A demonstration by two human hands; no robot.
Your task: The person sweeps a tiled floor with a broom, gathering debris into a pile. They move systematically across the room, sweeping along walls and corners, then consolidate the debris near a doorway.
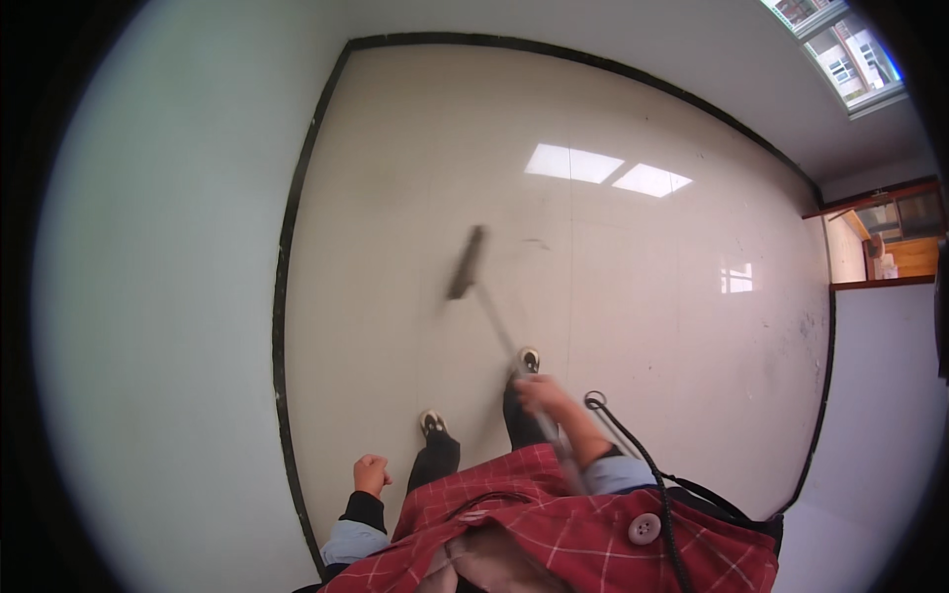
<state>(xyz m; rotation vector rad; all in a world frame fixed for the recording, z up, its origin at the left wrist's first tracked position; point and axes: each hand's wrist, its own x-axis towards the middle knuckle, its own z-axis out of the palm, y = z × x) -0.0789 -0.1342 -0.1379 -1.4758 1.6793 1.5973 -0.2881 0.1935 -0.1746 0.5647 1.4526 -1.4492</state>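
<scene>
My right hand [545, 395] grips the pale pole [495, 317] of a broom, low in front of my right leg. The broom's dark head [467, 265] is on or just above the floor ahead of me, blurred, so I cannot tell whether it touches. Behind the hand, the pole runs back past my red checked apron [511, 474]. My left hand [371, 474] hangs at my left side with its fingers curled; nothing shows in it.
Glossy pale floor [385, 185] has dark smudges [808, 326] at the right. Black skirting [289, 244] edges it below pale walls [170, 259]. A wood-framed doorway [882, 284] opens at the right, under a window [845, 59]. A black braided cord [630, 437] hangs over my apron.
</scene>
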